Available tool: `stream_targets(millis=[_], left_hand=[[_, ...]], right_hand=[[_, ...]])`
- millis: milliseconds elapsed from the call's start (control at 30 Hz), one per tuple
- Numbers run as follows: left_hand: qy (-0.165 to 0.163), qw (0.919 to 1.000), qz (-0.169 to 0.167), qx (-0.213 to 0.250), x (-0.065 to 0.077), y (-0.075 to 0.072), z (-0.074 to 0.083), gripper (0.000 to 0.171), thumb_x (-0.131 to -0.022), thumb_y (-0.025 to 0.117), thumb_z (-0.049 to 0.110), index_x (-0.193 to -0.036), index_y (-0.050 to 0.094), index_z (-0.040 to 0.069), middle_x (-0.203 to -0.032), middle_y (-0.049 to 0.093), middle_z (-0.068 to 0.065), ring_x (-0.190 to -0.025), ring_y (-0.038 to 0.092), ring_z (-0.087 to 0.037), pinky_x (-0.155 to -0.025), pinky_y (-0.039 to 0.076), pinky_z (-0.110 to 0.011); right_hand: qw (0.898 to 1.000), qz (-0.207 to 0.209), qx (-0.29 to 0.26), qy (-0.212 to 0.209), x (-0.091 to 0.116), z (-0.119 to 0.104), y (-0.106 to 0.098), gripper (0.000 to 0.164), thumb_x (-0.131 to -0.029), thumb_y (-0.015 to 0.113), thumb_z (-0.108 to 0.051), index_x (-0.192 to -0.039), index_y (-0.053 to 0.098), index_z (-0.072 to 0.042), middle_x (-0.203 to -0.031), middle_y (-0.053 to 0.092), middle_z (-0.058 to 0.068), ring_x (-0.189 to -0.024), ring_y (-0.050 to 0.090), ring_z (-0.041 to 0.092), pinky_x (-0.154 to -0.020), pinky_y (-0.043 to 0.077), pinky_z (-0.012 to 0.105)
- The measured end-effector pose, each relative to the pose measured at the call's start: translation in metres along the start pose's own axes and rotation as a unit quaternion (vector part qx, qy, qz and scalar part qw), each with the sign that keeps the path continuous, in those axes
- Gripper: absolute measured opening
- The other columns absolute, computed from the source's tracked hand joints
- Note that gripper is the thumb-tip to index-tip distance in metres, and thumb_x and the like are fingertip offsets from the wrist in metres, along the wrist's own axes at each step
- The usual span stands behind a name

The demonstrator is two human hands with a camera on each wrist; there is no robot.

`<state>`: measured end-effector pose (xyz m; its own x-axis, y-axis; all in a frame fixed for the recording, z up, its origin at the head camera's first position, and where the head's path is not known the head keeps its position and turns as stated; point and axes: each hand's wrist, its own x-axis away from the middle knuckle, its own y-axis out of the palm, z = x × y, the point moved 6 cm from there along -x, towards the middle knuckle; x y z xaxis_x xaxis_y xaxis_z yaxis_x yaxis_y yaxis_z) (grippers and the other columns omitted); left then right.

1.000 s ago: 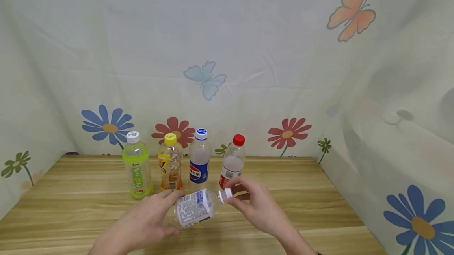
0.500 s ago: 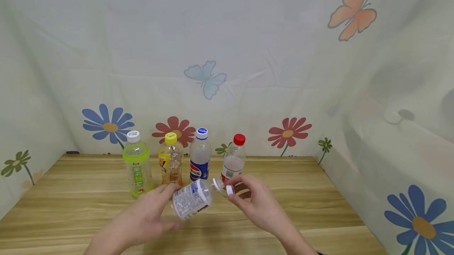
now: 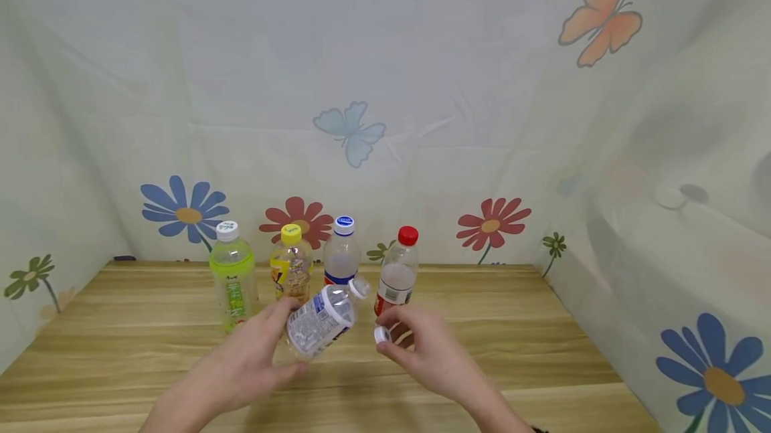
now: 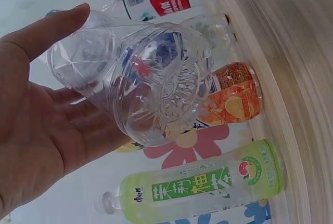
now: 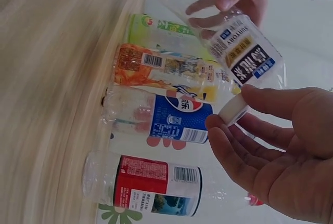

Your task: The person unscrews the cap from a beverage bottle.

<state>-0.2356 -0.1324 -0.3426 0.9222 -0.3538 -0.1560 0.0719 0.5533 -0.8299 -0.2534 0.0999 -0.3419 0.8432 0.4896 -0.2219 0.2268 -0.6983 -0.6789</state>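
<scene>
My left hand (image 3: 243,359) grips a clear plastic bottle (image 3: 322,322) round its lower body, holding it tilted above the table with its uncapped neck up and to the right. In the left wrist view the clear base of the bottle (image 4: 171,83) faces the camera; thumb and fingers lie on either side of it. The white label (image 5: 247,52) with dark blue print shows in the right wrist view. My right hand (image 3: 427,353) pinches a white bottle cap (image 3: 382,334) between thumb and fingertips, apart from the bottle's mouth and lower than it.
Four capped bottles stand in a row behind my hands: a green-labelled one (image 3: 231,279), a yellow-capped one (image 3: 292,272), a blue-labelled one (image 3: 341,252) and a red-capped one (image 3: 399,272). A patterned cloth (image 3: 482,152) hangs behind the wooden table (image 3: 512,312).
The cap has come off the bottle and stays pinched in my right hand, now slightly left of before. My left hand has raised the bottle and tipped its neck further upward.
</scene>
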Motion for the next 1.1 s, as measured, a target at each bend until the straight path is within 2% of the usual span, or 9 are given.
stream_targets(millis=[200,333,567,800,1100], left_hand=[[0.018,0.9994,0.030,-0.007,0.001,-0.002,0.003,0.069,-0.077,0.085,0.035,-0.131,0.046,0.017,-0.119,0.055,0.007,-0.103,0.058,-0.007,-0.083,0.051,-0.026],[0.006,0.9993,0.035,-0.008,0.000,-0.001,0.003,0.075,-0.076,0.085,0.037,-0.135,0.045,0.017,-0.123,0.055,0.006,-0.104,0.058,-0.009,-0.084,0.051,-0.026],[-0.006,0.9993,0.036,0.003,0.000,-0.002,0.003,0.079,-0.076,0.085,0.038,-0.140,0.042,0.020,-0.127,0.054,0.005,-0.108,0.058,-0.012,-0.086,0.051,-0.029],[-0.025,0.9990,0.037,0.005,-0.001,-0.003,0.001,0.081,-0.075,0.086,0.038,-0.142,0.042,0.021,-0.130,0.052,0.005,-0.110,0.057,-0.013,-0.087,0.051,-0.030],[-0.006,0.9993,0.037,0.004,-0.001,-0.001,0.005,0.078,-0.077,0.085,0.038,-0.140,0.043,0.021,-0.128,0.052,0.006,-0.108,0.057,-0.012,-0.086,0.051,-0.029]], right_hand=[[1.000,-0.023,0.014,-0.002,-0.003,0.004,0.013,0.020,-0.088,0.076,-0.015,-0.104,0.065,-0.012,-0.093,0.060,-0.010,-0.081,0.062,0.008,-0.069,0.051,0.018],[0.998,-0.046,0.035,-0.003,-0.008,0.004,0.021,0.018,-0.087,0.077,-0.014,-0.101,0.066,-0.012,-0.091,0.060,-0.011,-0.079,0.061,0.007,-0.068,0.051,0.018],[0.991,-0.075,0.104,-0.024,-0.027,0.002,0.036,0.017,-0.084,0.079,-0.011,-0.097,0.068,-0.009,-0.085,0.061,-0.011,-0.074,0.059,0.004,-0.066,0.048,0.015],[0.988,-0.096,0.120,-0.027,-0.044,0.010,0.055,0.013,-0.084,0.077,-0.007,-0.092,0.067,-0.007,-0.078,0.060,-0.009,-0.065,0.053,0.002,-0.058,0.045,0.014],[0.972,-0.097,0.212,-0.029,-0.054,0.015,0.075,0.017,-0.080,0.079,-0.011,-0.089,0.066,-0.011,-0.079,0.060,-0.008,-0.070,0.053,0.002,-0.061,0.043,0.014]])
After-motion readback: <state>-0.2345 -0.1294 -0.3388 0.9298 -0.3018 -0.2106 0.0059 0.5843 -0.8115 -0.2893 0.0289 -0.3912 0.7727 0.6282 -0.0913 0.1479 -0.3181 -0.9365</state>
